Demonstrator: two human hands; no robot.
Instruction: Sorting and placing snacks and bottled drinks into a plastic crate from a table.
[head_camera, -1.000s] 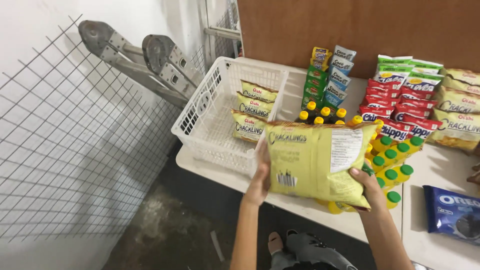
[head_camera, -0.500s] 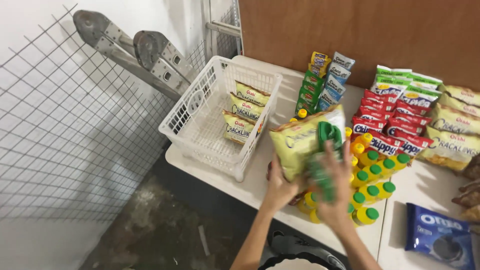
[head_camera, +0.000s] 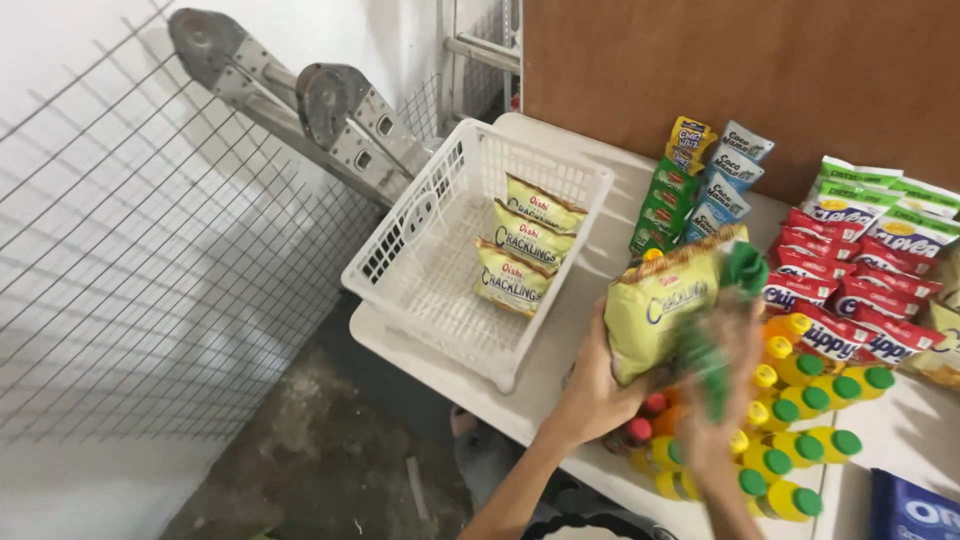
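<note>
Since the earlier frames, the yellow snack bag had been turned from lying broad and flat toward the camera to standing more edge-on, and the right hand had been brought across its front. The bag was grasped by the left hand, whose fingers were closed around its lower left edge, so that it was held above the near part of the table, just right of the white basket. The right hand was seen only as a blur against the right side of the bag, mixed with a green smear; whether it was clenched on the bag could not be told.

Three more yellow snack bags were seen lying in a row inside the basket, toward its far right wall. The basket stood at the left end of the table, with a folded metal ladder leaned against the white wall beyond it and a wire grid set further left.

Yellow bottles with green and yellow caps were ranged under and to the right of the hands, with a few red-capped ones just below the left hand. Red snack packets were laid in rows farther right, and small green sachets were stacked beside blue and white ones near the brown board at the far side. A blue biscuit pack was cut off at the near right corner.
</note>
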